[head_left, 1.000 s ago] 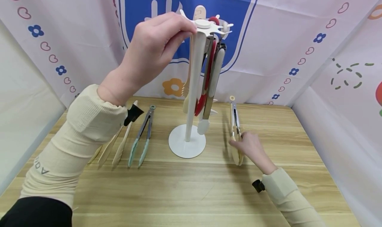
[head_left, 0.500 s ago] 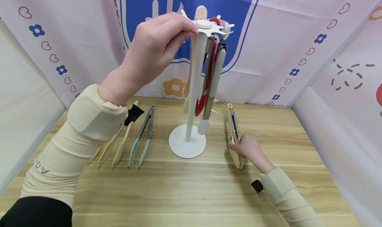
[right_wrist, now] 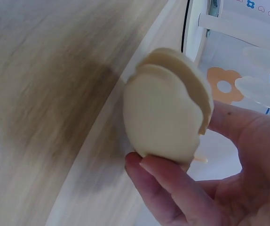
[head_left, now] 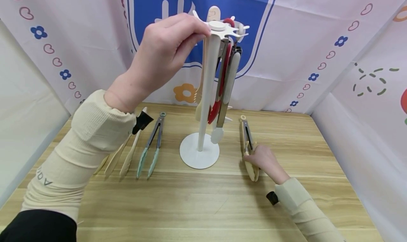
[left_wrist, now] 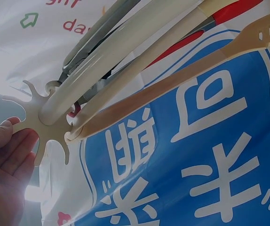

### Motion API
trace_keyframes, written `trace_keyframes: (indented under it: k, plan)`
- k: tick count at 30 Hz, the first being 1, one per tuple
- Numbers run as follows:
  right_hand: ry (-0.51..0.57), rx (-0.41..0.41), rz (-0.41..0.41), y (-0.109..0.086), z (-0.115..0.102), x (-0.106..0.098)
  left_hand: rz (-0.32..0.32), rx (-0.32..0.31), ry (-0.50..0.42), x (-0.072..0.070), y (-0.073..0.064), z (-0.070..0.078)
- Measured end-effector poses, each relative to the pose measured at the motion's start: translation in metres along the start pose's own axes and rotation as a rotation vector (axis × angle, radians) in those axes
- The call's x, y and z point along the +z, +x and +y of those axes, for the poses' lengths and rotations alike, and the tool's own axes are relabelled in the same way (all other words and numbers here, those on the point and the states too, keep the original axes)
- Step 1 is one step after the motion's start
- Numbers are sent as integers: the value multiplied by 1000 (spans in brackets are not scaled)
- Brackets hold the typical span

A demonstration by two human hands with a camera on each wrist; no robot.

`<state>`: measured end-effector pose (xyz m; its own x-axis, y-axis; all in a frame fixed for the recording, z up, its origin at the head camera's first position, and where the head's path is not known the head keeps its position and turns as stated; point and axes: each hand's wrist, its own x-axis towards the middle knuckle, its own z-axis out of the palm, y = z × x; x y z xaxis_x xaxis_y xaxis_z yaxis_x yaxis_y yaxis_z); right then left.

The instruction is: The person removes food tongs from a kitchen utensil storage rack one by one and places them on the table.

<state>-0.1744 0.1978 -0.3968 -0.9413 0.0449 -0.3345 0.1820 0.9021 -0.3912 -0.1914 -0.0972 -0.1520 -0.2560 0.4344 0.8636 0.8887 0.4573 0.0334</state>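
My left hand (head_left: 168, 51) pinches one prong of the white utensil rack (head_left: 208, 93) at its top; in the left wrist view the thumb and fingers lie about the prong of the star-shaped hub (left_wrist: 43, 123). My right hand (head_left: 266, 160) holds a pair of tongs (head_left: 252, 170) with cream tips and a metal handle, low over the table to the right of the rack. The right wrist view shows the two rounded tips (right_wrist: 161, 110) pressed close together, fingers beneath them. From the rack hang a wooden-coloured slotted turner (left_wrist: 259, 35), red-tipped tongs (head_left: 214, 111) and white-tipped tongs (head_left: 217, 135).
On the left of the table lie mint-tipped tongs (head_left: 153, 162), spread apart, and several cream utensils (head_left: 128, 163) partly hidden by the left arm. The rack's round white base (head_left: 190, 155) stands mid-table. A printed cloth (head_left: 273, 76) rises behind the table.
My right hand has drawn the cream-tipped tongs slightly towards me, and their ring end has swung left and nearer. The left hand and the rack look unchanged.
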Motion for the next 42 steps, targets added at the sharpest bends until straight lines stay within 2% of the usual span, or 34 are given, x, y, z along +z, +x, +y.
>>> trace_keyframes:
  k: [8,15,22,31,35,38,42]
  plan:
    - [-7,5,-9,-1,0,1,-11,3,17,-1,-1,0]
    - [-15,-2,-3,0,0,2,-17,54,58,-2,-1,-3]
    - [-48,-11,-10,-1,-2,0,-15,48,56,-2,-1,-3]
    - [-122,-52,-65,1,-5,-4,-19,56,63,-2,-1,-3]
    - [-115,-35,-83,1,-8,-9,-15,37,42,-2,0,-1]
    - [-124,-23,-74,-1,-13,-16,-10,16,16,-1,1,0]
    - [-122,-56,-10,-4,-23,-28,-9,34,27,-1,0,-1]
